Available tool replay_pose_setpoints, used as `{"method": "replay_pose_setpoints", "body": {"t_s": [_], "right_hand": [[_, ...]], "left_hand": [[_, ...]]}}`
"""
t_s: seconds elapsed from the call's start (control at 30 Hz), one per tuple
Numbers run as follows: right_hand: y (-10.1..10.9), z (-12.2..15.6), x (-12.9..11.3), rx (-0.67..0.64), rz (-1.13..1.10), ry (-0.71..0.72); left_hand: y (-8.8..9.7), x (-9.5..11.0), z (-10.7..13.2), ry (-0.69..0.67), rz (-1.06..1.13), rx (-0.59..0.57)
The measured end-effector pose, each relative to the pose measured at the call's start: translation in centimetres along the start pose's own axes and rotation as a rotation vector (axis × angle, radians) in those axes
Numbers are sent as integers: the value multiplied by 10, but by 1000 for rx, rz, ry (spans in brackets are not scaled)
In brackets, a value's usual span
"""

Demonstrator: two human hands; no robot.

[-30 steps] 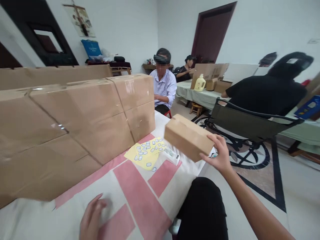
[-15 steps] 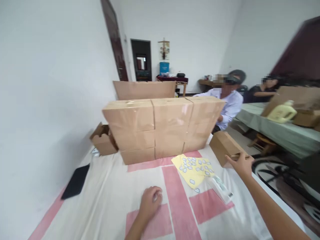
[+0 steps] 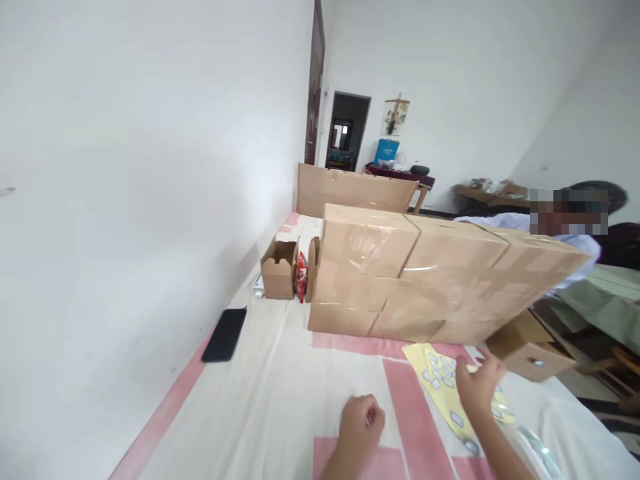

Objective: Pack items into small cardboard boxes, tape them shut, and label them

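White-walled room, cloth-covered worktop (image 3: 280, 393) with pink patches, as I see it over my remote head feed. Left grip (image 3: 361, 421): one, loosely clenched, knuckles up, nothing visible inside, low above the cloth. Right grip (image 3: 480, 383): one, thumb and fingers apart, released, in front of the yellow sheet (image 3: 443, 401) with its scattered pale tags (image 3: 457, 419); whether it touches the sheet, I cannot tell. Small carton (image 3: 530, 350): one, just beyond the right grip's fingers and to their right, near the end of the carton stack (image 3: 450, 287); contact with the fingertips is not clear to me. White packet (image 3: 540, 447): one, blurred, right of the right forearm. Ahead of both grips: the carton stack, taped. Well left of the left grip: one dark slab (image 3: 225, 335), phone-like; farther ahead, one open box (image 3: 279, 277) with a red packet (image 3: 301, 277) beside it. Step in hand, by my judgement: placement of the small carton at the stack's end, apparently at the letting-go. Next move, I judge, calls for the right grip to lift clear without dragging the tags.
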State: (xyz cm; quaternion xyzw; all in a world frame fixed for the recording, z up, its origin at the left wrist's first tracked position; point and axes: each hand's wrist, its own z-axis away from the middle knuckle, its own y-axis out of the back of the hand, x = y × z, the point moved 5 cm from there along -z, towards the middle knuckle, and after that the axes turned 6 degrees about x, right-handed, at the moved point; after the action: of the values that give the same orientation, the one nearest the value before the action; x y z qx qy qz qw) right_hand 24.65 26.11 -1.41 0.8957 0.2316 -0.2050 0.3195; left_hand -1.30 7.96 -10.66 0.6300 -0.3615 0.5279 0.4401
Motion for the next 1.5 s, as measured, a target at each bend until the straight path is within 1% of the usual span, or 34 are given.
{"method": "replay_pose_setpoints", "body": {"t_s": [0.03, 0.07, 0.13, 0.17, 0.2, 0.23, 0.27, 0.3, 0.33, 0.37, 0.4, 0.43, 0.5, 0.53, 0.57, 0.6, 0.63, 0.67, 0.73, 0.83, 0.9, 1.0, 1.1, 1.17, 1.3, 1.43, 1.5], "right_hand": [[-12, 20, -24, -36, -75, 27], [-25, 40, -51, -101, -168, 86], [-51, 76, -111, -315, -354, 234], [-62, 93, -142, -416, -438, 303], [-73, 109, -171, -526, -523, 370], [-83, 123, -200, -618, -611, 426], [-93, 135, -227, -708, -696, 468], [-105, 147, -253, -787, -779, 485], [-118, 155, -275, -840, -861, 459], [-134, 162, -295, -867, -936, 393], [-153, 167, -311, -879, -998, 290], [-174, 171, -324, -867, -1051, 161], [-215, 180, -344, -821, -1070, 16], [-234, 185, -351, -802, -1069, -41], [-250, 189, -355, -788, -1063, -84], [-265, 192, -357, -780, -1059, -122], [-276, 195, -357, -776, -1057, -154], [-286, 198, -356, -778, -1056, -174], [-298, 202, -353, -796, -1064, -184], [-307, 207, -351, -847, -1063, -159], [-311, 208, -351, -872, -1038, -152], [-316, 207, -352, -889, -1018, -168], [-318, 205, -354, -909, -1028, -186], [-318, 203, -354, -918, -1036, -199], [-317, 200, -356, -915, -1067, -242], [-315, 201, -359, -939, -1061, -338], [-313, 199, -361, -914, -1021, -368]], "left_hand": [[0, 1, -2, 4, 19, 15], [1, 2, -3, 8, 41, 34], [8, 3, -6, 12, 80, 93], [17, 3, -8, 15, 91, 137], [29, 2, -9, 18, 93, 192], [45, 1, -10, 24, 86, 257], [65, -1, -13, 32, 70, 331], [89, -3, -16, 42, 46, 408], [117, -5, -22, 53, 15, 486], [147, -6, -31, 64, -22, 560], [179, -7, -43, 72, -66, 625], [211, -7, -59, 73, -113, 675], [270, -8, -99, 83, -215, 764], [294, -9, -122, 82, -266, 786], [314, -10, -145, 75, -314, 790], [330, -11, -167, 61, -358, 777], [341, -14, -187, 47, -397, 758], [348, -17, -204, 33, -431, 736], [355, -28, -228, 11, -481, 700], [353, -48, -244, -7, -512, 692], [350, -61, -247, -17, -503, 731], [350, -74, -246, -36, -445, 839], [356, -79, -245, -65, -343, 947], [361, -80, -244, -91, -264, 989], [366, -86, -247, -121, -96, 999], [363, -96, -254, -129, 89, 980], [360, -99, -256, -141, 184, 975]]}}
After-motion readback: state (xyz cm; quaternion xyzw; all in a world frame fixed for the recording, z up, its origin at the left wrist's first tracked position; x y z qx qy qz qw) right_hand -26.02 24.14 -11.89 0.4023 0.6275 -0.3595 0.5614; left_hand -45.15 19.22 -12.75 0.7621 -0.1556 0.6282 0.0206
